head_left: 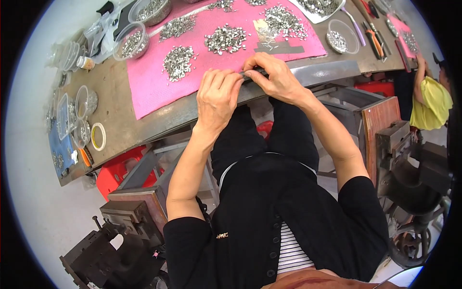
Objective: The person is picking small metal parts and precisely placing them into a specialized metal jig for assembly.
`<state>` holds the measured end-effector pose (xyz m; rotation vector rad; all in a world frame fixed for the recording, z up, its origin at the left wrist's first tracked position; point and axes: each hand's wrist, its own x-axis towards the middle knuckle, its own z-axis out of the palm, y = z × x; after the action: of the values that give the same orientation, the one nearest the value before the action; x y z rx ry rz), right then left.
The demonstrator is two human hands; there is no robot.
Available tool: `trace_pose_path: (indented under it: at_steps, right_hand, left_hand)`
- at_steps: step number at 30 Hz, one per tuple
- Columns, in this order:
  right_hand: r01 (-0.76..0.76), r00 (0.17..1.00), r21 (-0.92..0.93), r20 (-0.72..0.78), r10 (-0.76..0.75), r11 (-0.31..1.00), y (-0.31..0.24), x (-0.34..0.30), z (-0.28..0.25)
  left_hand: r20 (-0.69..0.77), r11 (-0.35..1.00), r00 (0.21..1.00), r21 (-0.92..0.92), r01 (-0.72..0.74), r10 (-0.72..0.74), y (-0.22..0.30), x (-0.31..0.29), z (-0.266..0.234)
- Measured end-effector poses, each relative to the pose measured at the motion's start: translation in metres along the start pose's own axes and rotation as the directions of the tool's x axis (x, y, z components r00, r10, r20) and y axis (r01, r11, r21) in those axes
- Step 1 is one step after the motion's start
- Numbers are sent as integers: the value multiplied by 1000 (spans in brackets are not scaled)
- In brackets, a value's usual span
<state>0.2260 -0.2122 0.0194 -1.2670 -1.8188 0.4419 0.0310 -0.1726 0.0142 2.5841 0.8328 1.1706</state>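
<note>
My left hand and my right hand meet at the front edge of the workbench, fingertips almost touching. Both are closed in a pinch around a small dark piece, mostly hidden by the fingers; I cannot tell its kind. Just beyond them, a pink mat bears piles of small silvery metal pieces, among them a near-left pile and a middle pile. Right of the middle lie a dark flat strip and some thin pin-like pieces beside a yellowish patch.
Clear plastic tubs of metal pieces stand at the back left, another tub at the right. Pliers lie farther right. A tape roll rests at the left end. Dark machines flank me; someone in yellow works far right.
</note>
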Motion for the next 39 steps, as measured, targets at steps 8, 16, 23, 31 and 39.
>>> trace_pose_path:
  at_steps: [8, 16, 23, 31, 39]
  right_hand:
    - [80, 996, -133, -37, -85, 988, -2, 0, 8]
    - [186, 979, -250, -40, -202, 950, -5, -4, 8]
    - [250, 964, -312, -12, -267, 917, -7, -3, 3]
    - [267, 960, -365, 18, -280, 892, -9, 1, 2]
    - [280, 960, -281, 95, -263, 918, -7, 3, -4]
  left_hand:
    - [-26, 991, 996, -107, 84, -88, -1, -12, -3]
    - [-101, 993, 989, 41, 109, -104, -40, 17, -16]
    - [-103, 946, 980, 260, 192, -171, -122, 67, -13]
    - [-47, 883, 980, 427, 194, -193, -140, 87, 8]
    - [-31, 905, 982, 385, 182, -184, -149, 79, 7]
